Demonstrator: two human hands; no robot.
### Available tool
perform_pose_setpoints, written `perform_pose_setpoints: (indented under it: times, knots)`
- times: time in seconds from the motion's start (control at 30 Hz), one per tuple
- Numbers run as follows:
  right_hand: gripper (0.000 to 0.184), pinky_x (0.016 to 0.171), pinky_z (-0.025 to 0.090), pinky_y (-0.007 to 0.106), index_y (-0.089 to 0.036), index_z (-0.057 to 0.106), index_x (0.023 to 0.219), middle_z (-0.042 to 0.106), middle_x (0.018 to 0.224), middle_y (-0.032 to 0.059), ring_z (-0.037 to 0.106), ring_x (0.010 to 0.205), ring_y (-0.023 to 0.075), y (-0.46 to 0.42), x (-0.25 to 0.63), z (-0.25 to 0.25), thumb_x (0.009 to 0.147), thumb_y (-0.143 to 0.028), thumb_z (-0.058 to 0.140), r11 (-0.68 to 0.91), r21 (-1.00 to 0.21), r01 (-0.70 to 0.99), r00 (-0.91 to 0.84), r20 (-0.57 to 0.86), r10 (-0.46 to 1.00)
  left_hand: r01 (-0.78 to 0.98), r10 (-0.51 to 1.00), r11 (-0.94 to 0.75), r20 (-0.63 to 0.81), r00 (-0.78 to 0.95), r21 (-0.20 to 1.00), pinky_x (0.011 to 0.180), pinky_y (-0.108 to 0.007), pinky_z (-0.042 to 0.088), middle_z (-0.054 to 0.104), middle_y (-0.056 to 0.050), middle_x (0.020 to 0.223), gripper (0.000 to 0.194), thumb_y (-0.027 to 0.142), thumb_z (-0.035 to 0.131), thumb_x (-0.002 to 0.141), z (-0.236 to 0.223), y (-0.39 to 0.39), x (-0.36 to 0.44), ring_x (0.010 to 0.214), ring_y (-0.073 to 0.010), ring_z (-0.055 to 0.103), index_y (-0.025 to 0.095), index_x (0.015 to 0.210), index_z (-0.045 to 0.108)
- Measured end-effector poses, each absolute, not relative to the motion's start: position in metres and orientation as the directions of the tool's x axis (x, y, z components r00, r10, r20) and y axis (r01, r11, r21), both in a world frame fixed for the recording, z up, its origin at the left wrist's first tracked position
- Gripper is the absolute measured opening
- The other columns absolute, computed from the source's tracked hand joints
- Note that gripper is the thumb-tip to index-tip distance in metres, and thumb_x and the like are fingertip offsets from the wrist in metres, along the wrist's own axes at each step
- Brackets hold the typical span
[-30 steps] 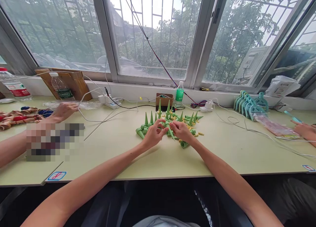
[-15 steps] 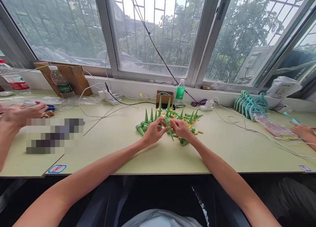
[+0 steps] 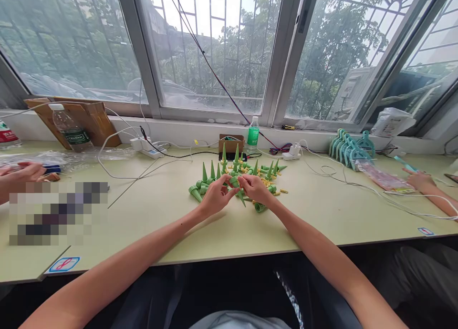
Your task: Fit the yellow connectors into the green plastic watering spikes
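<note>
My left hand [image 3: 215, 196] is closed around a green plant-watering spike [image 3: 234, 182], thumb and fingers at its wide collar. The spike's pointed end slants down toward the table. Against the collar from the other side, the fingertips of my right hand [image 3: 255, 190] are pinched together; what lies between them is too small and hidden to name. Just behind both hands is a pile of similar green spikes [image 3: 203, 172], some upright on their collars and others on their sides. Small yellow pieces [image 3: 284, 191] are scattered among them. A green threaded collar [image 3: 259, 207] lies below my right hand.
Behind the pile are a small brown box [image 3: 226, 143], a phone and a green-labelled bottle [image 3: 253, 132]. White cables [image 3: 345, 176] cross the table. Teal hangers [image 3: 347, 148] stand at right. Other people's hands work at far left [image 3: 25, 174] and far right [image 3: 422, 180].
The head view has shifted slightly, so the table and everything on it sit a little differently in the picture. Both my hands keep their hold at the spike, with little visible movement.
</note>
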State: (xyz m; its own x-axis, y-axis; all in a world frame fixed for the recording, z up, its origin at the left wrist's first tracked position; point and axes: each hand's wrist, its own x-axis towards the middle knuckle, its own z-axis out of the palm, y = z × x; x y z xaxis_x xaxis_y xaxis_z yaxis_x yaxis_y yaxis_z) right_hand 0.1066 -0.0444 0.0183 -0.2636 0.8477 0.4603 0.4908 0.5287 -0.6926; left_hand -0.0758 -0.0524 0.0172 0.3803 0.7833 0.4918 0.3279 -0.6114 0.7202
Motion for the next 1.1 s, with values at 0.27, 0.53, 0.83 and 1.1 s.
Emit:
perform_pose_setpoints:
  times: [0.27,0.53,0.83,1.1]
  knots:
    - [0.048,0.049,0.029,0.024,-0.021,0.038,0.063,0.041,0.048,-0.0039,0.039,0.048,0.0109,-0.0439,0.1055,0.0167,0.094,-0.058,0.038,0.52,-0.714,0.469,-0.266,0.447,0.854,0.313,0.785,-0.608,0.495,0.372,0.729,0.043,-0.02,0.037,0.056,0.003,0.072,0.026,0.041,0.062,0.083,0.0174,-0.0528,-0.0758,0.044,-0.0056,0.045,0.02,0.091,0.049]
    - [0.05,0.047,0.03,0.024,-0.021,0.04,0.064,0.043,0.047,-0.0036,0.039,0.045,0.0114,-0.0459,0.1042,0.0173,0.092,-0.063,0.04,0.497,-0.741,0.451,-0.27,0.417,0.868,0.315,0.778,-0.618,0.502,0.378,0.721,0.043,-0.02,0.038,0.049,0.006,0.061,0.027,0.044,0.06,0.084,0.0157,-0.0512,-0.077,0.042,-0.0066,0.044,0.02,0.09,0.05]
    - [0.042,0.048,0.033,0.024,-0.021,0.049,0.071,0.048,0.047,-0.0035,0.042,0.043,0.012,-0.0504,0.1037,0.0187,0.093,-0.056,0.043,0.496,-0.765,0.411,-0.305,0.398,0.865,0.249,0.854,-0.498,0.421,0.305,0.831,0.038,-0.019,0.036,0.059,0.001,0.082,0.037,0.053,0.059,0.083,0.0144,-0.047,-0.0769,0.041,-0.0064,0.053,0.02,0.096,0.046]
    - [0.036,0.05,0.033,0.025,-0.021,0.048,0.069,0.048,0.046,-0.0031,0.042,0.044,0.012,-0.0525,0.105,0.0236,0.093,-0.046,0.042,0.503,-0.747,0.435,-0.302,0.405,0.863,0.228,0.858,-0.484,0.405,0.317,0.845,0.036,-0.018,0.035,0.059,0.003,0.076,0.038,0.053,0.062,0.081,0.0148,-0.0464,-0.0765,0.04,-0.0063,0.053,0.019,0.091,0.048]
